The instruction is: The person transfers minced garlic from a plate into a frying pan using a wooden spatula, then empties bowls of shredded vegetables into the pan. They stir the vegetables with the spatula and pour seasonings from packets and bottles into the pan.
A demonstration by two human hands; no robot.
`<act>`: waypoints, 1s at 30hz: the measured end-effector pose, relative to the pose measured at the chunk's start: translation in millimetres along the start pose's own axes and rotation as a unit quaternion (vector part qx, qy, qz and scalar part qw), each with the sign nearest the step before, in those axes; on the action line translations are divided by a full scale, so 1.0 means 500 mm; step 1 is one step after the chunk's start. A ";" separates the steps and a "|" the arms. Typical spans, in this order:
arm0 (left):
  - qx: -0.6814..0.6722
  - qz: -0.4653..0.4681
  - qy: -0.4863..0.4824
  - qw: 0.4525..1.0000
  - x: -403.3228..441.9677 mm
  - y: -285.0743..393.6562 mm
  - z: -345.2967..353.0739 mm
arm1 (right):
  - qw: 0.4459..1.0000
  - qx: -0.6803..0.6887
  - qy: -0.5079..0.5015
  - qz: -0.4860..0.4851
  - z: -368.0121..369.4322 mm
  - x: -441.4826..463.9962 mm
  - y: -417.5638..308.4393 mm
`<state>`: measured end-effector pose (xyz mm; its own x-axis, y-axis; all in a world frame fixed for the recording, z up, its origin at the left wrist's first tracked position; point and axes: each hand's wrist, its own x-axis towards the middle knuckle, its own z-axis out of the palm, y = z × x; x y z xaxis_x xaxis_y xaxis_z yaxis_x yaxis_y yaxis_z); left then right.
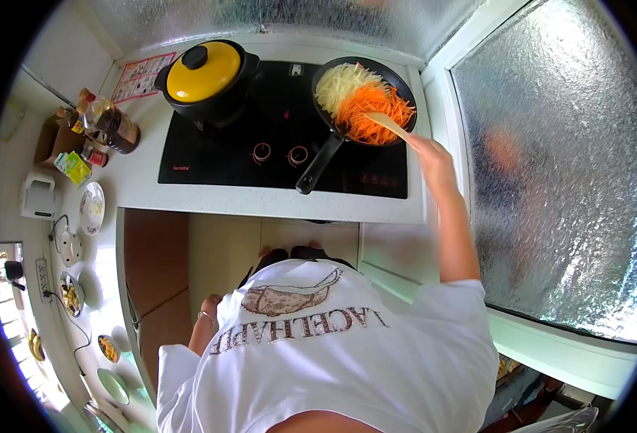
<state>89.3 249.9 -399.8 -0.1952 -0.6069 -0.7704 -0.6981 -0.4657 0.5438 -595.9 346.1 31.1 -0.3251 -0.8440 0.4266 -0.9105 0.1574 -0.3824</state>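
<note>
While the right hand [432,157] is closed on the handle of a wooden spatula [388,125], the blade rests in orange shreds [371,101] inside a black frying pan [387,72]. Grip sits just beside the pan's right rim, arm coming up from that side, probably so the forearm stays off the pan. Pale shreds [341,85] fill the upper left, orange ones the lower right, the two mostly separate and meeting along a line. Pan stands on the right part of a black cooktop [221,162]. Its handle [321,162] angles toward the near edge, likely for easy reach; neither hand is on it. Left hand [209,306] hangs low by the body, well apart from the pan; fingers too unclear to tell whether apart or together. Dark pot [206,110] with yellow lid [210,78] on, at the cooktop's far left, leaves room around the pan. Bottles [120,131] stand on the tabletop [141,177] at left, presumably out of the way.
</note>
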 end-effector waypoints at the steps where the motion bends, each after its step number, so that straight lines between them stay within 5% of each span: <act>1: -0.008 0.027 -0.006 1.000 0.004 -0.011 -0.002 | 0.999 -0.011 -0.017 0.027 -0.021 -0.017 0.005; 9: -0.008 -0.007 -0.043 0.999 -0.031 0.018 -0.001 | 1.000 0.005 -0.025 0.018 0.032 0.006 0.011; 11: -0.160 -0.029 0.003 0.987 -0.039 0.046 0.005 | 0.998 0.007 -0.005 0.060 -0.023 -0.009 -0.015; 14: -0.107 0.002 -0.027 0.994 0.009 -0.022 0.004 | 0.998 0.004 -0.014 0.069 -0.017 -0.026 0.014; 18: -0.245 -0.120 -0.053 0.961 -0.117 0.151 -0.002 | 0.999 -0.004 0.005 0.031 0.032 -0.001 0.027; 21: -0.101 -0.008 0.017 0.995 -0.062 0.085 0.002 | 0.996 0.018 0.015 0.083 -0.012 -0.009 0.004; 25: -0.116 -0.061 0.007 0.991 -0.053 0.072 0.002 | 0.996 -0.002 0.028 0.082 0.014 0.002 0.022; 26: -0.058 -0.044 -0.048 0.996 0.036 -0.026 -0.012 | 0.999 0.005 0.035 0.033 0.047 0.017 0.040; 30: -0.101 -0.028 -0.058 0.993 -0.017 0.051 -0.017 | 1.000 0.005 0.005 0.013 0.066 0.016 0.036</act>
<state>78.8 237.7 -376.5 -0.2463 -0.5029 -0.8285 -0.5610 -0.6232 0.5450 -606.3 325.5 0.4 -0.3505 -0.8347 0.4248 -0.8995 0.1737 -0.4010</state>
